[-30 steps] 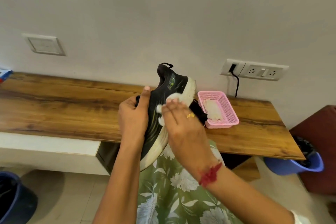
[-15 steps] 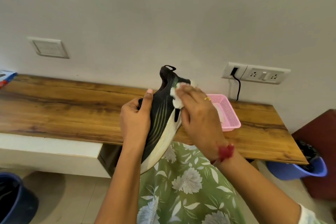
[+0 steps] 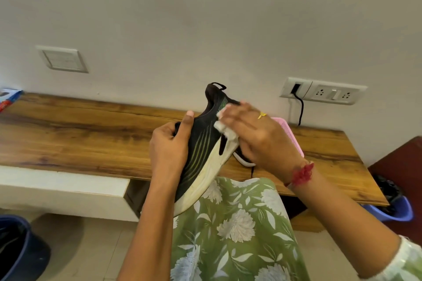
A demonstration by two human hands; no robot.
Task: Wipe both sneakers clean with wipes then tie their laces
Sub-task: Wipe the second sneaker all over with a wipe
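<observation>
A black sneaker (image 3: 201, 148) with green stripes and a white sole is held heel-up in front of the wooden shelf. My left hand (image 3: 170, 146) grips its upper, thumb along the side. My right hand (image 3: 253, 137) presses a white wipe (image 3: 225, 129) against the heel side, fingers mostly straight over it. Behind my right hand a second sneaker (image 3: 244, 161) lies on the shelf; only a bit of its white sole edge and a lace show.
A pink basket (image 3: 288, 134) sits on the wooden shelf (image 3: 80, 134), mostly hidden by my right hand. A wall socket with a black cord (image 3: 301, 109) is above it. A blue bin (image 3: 397, 210) stands at the right, a dark bucket (image 3: 16, 248) at the lower left.
My right hand with the wipe has slid from the middle of the sole up to the heel side, then slightly back down. The left hand keeps the same grip.
</observation>
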